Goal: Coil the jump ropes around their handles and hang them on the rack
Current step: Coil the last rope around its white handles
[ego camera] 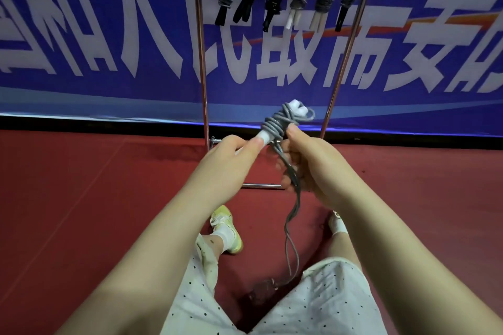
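Coiling step: my left hand (231,155) pinches the white handles (268,137); right hand (310,166) grips the grey rope (275,124). Next: wind the slack.

Red floor (81,198) under rack (201,68)

1. Bare forearms and hands — left hand (234,155), right hand (307,163) — without sleeves.
2. White shorts (326,302) with small black dots, bottom centre.
3. White socks (226,234), pale yellow-green shoes (226,216) — lower middle.
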Available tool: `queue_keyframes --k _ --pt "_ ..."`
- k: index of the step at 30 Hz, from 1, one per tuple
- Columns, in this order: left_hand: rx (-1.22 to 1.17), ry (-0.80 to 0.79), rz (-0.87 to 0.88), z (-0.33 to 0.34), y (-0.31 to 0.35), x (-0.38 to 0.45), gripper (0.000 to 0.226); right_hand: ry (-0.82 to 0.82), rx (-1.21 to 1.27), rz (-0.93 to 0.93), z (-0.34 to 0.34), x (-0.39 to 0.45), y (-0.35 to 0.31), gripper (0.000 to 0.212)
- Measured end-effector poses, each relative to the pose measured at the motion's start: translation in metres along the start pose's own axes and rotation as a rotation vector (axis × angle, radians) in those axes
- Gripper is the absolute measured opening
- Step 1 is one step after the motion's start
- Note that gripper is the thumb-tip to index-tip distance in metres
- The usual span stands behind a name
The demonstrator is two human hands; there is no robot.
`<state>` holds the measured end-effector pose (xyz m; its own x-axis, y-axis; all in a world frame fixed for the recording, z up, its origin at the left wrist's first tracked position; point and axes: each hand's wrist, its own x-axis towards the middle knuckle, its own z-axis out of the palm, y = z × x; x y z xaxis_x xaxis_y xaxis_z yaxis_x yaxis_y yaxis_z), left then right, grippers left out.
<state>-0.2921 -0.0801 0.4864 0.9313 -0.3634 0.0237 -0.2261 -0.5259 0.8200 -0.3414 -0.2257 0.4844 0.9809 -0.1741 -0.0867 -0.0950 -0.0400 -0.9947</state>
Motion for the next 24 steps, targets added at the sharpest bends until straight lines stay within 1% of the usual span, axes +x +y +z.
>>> queue_keyframes --k 3,5,7,8,9,11,12,13,14,15,17,19,20,22,24 --pt "0.083 0.051 0.072 0.0 -0.002 -0.002 0.029 0.047 -0.064 -0.043 0.004 0.001 0.002 0.044" --pt "0.066 0.04 0.107 0.001 -0.005 -0.003 0.028 0.091 -0.074 -0.113 0.005 0.002 0.005 0.046" --pt "0.042 -0.006 0.11 -0.002 -0.005 -0.003 0.027 0.096 -0.019 -0.164 0.007 0.003 0.005 0.041" --pt "-0.029 -0.075 0.096 -0.005 -0.004 -0.003 0.028 0.092 0.021 -0.172 0.008 0.004 0.004 0.037" --pt "-0.164 -0.185 0.051 -0.008 -0.003 -0.003 0.035 0.083 0.066 -0.174 0.008 0.004 0.004 0.033" --pt "-0.476 -0.493 -0.129 -0.013 -0.002 -0.005 0.06 0.059 0.143 -0.189 0.008 0.004 0.002 0.025" --pt "-0.589 -0.627 -0.189 -0.014 -0.003 -0.006 0.072 0.042 0.182 -0.205 0.008 0.003 0.0 0.022" --pt "-0.667 -0.722 -0.213 -0.012 -0.005 -0.006 0.079 0.026 0.221 -0.214 0.008 0.002 -0.002 0.022" --pt "-0.731 -0.775 -0.22 -0.01 -0.005 -0.008 0.081 0.014 0.248 -0.217 0.009 0.001 -0.004 0.024" --pt "-0.779 -0.79 -0.211 -0.005 -0.007 -0.008 0.08 0.004 0.245 -0.222 0.009 0.001 -0.004 0.024" --pt "-0.876 -0.737 -0.202 0.001 -0.006 -0.008 0.074 -0.023 0.175 -0.227 0.007 0.004 -0.003 0.022" --pt "-0.901 -0.624 -0.197 0.003 -0.005 -0.007 0.066 -0.056 0.092 -0.195 0.002 0.006 -0.002 0.031" --pt "-0.835 -0.556 -0.184 0.003 -0.006 -0.006 0.064 -0.068 0.065 -0.16 -0.001 0.006 -0.003 0.034" --pt "-0.606 -0.431 -0.149 0.001 -0.007 -0.004 0.068 -0.083 0.01 -0.075 -0.008 0.004 -0.007 0.039" --pt "-0.46 -0.347 -0.132 0.0 -0.005 -0.005 0.068 -0.064 -0.068 -0.01 -0.012 0.002 -0.01 0.041"
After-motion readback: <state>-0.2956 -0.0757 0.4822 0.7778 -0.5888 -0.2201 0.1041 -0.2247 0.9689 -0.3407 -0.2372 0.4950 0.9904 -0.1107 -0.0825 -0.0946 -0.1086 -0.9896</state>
